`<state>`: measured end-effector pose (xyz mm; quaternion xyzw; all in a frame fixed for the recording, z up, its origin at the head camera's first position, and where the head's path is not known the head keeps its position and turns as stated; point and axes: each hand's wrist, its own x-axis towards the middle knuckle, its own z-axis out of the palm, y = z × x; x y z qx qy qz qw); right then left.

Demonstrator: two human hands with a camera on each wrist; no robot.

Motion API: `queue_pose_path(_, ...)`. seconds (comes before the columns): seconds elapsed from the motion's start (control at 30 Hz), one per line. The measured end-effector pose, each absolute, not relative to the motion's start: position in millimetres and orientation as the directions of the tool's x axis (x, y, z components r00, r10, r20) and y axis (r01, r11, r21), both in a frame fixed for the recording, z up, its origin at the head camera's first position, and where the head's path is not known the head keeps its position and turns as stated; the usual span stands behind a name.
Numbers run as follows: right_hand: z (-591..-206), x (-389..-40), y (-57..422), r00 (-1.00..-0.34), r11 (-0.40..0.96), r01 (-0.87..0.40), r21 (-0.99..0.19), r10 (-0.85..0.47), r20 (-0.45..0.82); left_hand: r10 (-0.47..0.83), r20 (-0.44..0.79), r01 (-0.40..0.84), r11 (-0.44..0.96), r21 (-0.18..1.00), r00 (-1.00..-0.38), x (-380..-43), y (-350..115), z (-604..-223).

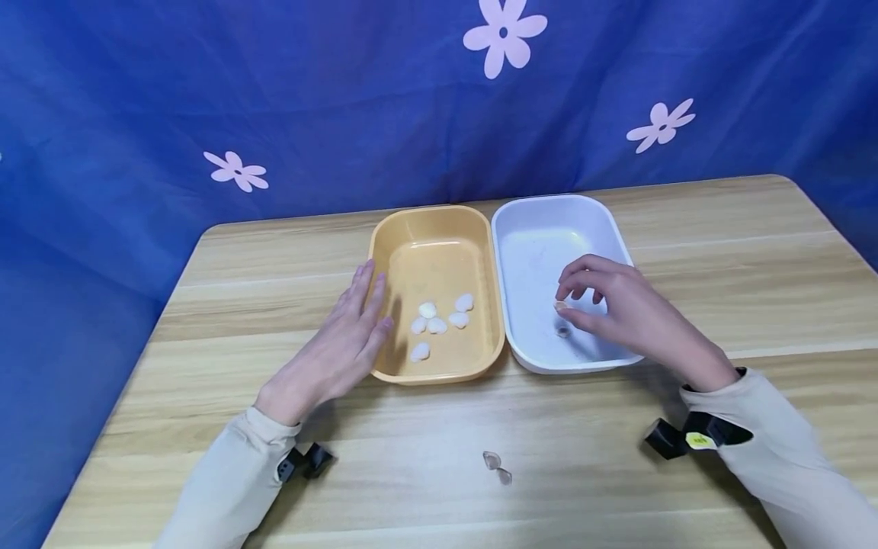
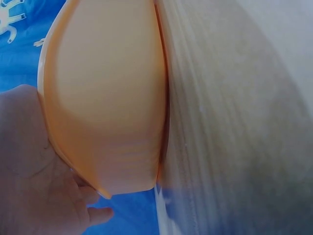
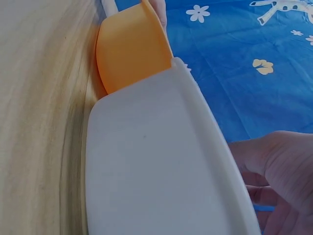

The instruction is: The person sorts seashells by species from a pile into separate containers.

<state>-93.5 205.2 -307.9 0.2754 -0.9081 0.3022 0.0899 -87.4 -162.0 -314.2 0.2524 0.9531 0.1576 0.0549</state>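
My left hand (image 1: 336, 343) lies with straight fingers along the left rim of the orange tray (image 1: 446, 263), holding nothing. In the left wrist view the palm is beside the tray's outer wall (image 2: 107, 98). Several small white shells (image 1: 436, 325) lie in the near half of that tray. Over the white tray (image 1: 528, 267), my right hand (image 1: 620, 305) pinches a small brownish shell (image 1: 560, 305) between thumb and fingertips. Below it a darker shell (image 1: 563, 332) lies on the tray floor. The white tray's wall (image 3: 151, 156) hides the fingertips in the right wrist view.
The two trays stand side by side on a wooden table (image 1: 274, 305). Two small brown shells (image 1: 491, 460) lie on the table in front of them. A blue cloth (image 1: 384, 114) with white flowers hangs behind the table.
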Motion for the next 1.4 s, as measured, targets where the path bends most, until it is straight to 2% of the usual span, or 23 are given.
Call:
queue_pose_path(0.2,-311,-101,200,-0.851,0.694,-0.516,-0.502,-0.479,0.213,0.498,-0.029,0.46,0.821,0.338,-0.867,-87,-161,-316)
queue_pose_path(0.53,-321,-105,205,-0.866,0.754,-0.485,-0.442,-0.484,0.124,0.497,-0.023,0.462,0.821,0.336,-0.867,-83,-160,-313)
queue_pose_path(0.97,-326,-104,202,-0.85,0.806,-0.526,-0.273,-0.507,0.141,0.505,-0.005,0.475,0.817,0.326,-0.863,-85,-159,-311)
queue_pose_path(1.2,-328,-105,201,-0.846,0.805,-0.532,-0.262,-0.513,0.142,0.5,0.001,0.473,0.819,0.323,-0.866,-85,-159,-314)
queue_pose_path(1.4,-332,-106,201,-0.832,0.774,-0.555,-0.304,-0.522,0.188,0.5,0.0,0.473,0.82,0.323,-0.866,-86,-160,-317)
